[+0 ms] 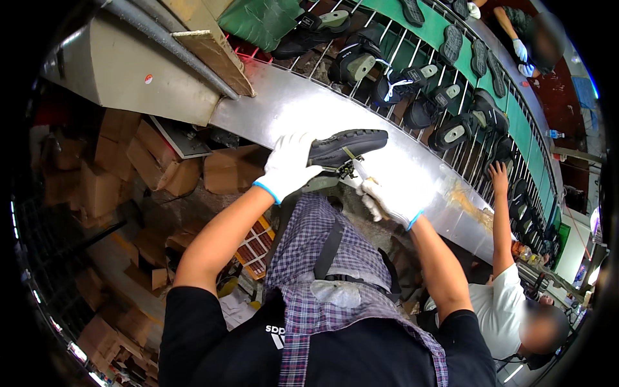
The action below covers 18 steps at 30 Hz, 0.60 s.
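Observation:
My left hand (289,162), in a white glove with a blue cuff, is closed on one end of a black shoe (348,147). The shoe is held sideways over the near edge of the metal ledge, its thick treaded sole facing away from me. Dark laces with yellowish bits (349,169) bunch at its near side. Close beside the laces, my gloved right hand (391,201) has its fingers curled together. A pale, narrow shape juts from around its fingertips toward the shoe; glare hides what it is.
A shiny metal ledge (258,119) runs along a rod conveyor carrying black shoes (358,57). Beyond it, a green belt (433,33) bears loose soles. At right, a co-worker's bare hand (499,178) reaches to the conveyor; another person wears white gloves (520,50). Cardboard boxes (235,169) pile up left.

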Available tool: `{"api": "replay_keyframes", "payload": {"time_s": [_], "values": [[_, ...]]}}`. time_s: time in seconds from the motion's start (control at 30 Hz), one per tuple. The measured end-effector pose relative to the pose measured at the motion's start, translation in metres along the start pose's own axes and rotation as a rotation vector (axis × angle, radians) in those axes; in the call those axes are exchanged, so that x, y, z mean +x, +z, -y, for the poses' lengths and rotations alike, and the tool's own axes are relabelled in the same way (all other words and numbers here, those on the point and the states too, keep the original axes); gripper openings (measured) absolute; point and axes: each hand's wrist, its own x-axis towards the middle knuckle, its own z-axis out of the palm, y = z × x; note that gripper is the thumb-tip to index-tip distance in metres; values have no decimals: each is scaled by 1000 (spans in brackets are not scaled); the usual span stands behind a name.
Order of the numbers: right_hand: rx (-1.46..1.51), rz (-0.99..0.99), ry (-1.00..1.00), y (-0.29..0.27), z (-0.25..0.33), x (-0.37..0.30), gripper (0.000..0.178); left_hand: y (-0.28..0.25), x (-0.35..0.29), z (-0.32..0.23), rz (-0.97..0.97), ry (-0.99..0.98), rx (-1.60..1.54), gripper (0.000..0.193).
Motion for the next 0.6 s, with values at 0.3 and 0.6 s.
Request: {"api": "replay_keyframes", "payload": {"time_s": [0.3, 0.6], "values": [[387, -403, 13, 30, -73, -36, 26, 41, 111, -85, 71, 47, 228, 102], [809, -676, 19, 36, -144, -72, 21, 44, 43, -177, 124, 427, -85, 53]]}}
